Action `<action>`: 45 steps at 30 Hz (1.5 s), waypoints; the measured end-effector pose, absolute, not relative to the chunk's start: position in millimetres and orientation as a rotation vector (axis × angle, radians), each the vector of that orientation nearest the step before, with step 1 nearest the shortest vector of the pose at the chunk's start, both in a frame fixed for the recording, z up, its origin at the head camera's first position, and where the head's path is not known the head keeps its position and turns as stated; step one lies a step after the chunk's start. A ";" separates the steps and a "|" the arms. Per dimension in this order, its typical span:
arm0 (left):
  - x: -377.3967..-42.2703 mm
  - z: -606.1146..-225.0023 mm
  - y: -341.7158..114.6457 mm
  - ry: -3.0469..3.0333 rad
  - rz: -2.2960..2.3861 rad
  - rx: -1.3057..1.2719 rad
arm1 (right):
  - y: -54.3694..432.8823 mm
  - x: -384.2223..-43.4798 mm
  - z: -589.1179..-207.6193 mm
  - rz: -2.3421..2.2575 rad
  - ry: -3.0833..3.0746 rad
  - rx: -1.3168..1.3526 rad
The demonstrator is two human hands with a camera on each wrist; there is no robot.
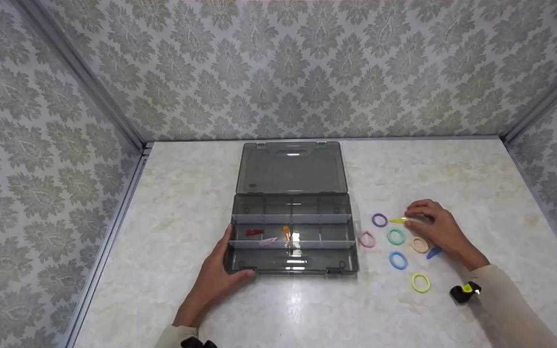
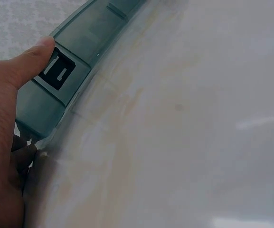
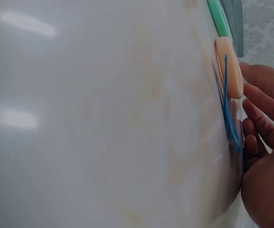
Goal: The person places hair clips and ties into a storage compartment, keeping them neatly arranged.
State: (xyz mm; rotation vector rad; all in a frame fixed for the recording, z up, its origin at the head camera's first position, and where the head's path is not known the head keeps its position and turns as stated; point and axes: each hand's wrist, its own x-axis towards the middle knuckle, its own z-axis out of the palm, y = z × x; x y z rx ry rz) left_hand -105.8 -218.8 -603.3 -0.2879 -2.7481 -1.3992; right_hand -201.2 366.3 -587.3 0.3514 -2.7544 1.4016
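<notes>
My left hand (image 1: 215,270) grips the front left corner of a dark translucent compartment box (image 1: 259,266), its thumb on the front wall beside a latch (image 2: 58,70). The box's lid (image 1: 290,169) lies folded back. In the middle row are a red hair clip (image 1: 254,232), a pink hair clip (image 1: 269,240) and an orange hair clip (image 1: 286,233). Right of the box, my right hand (image 1: 438,227) pinches the end of a yellow hair clip (image 1: 396,220) between thumb and fingers. A blue hair clip (image 1: 433,252) lies below that hand, next to a peach hair tie (image 1: 419,244).
Other hair ties lie spread on the marbled table (image 1: 162,232): purple (image 1: 379,220), pink (image 1: 367,239), green (image 1: 396,237), blue (image 1: 398,260) and yellow (image 1: 420,283). Patterned wall panels (image 1: 288,63) stand behind the table and along both sides.
</notes>
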 end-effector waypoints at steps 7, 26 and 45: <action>-105.8 -603.7 -218.5 -2.748 -1.404 -0.278 | 367.5 -200.8 -591.7 1.401 -2.700 0.402; -105.7 -604.4 -220.8 -2.734 -1.424 -0.297 | 362.8 -199.7 -602.6 1.335 -2.609 0.430; -105.8 -605.1 -219.7 -2.766 -1.427 -0.241 | 361.6 -197.5 -589.4 1.340 -2.647 0.355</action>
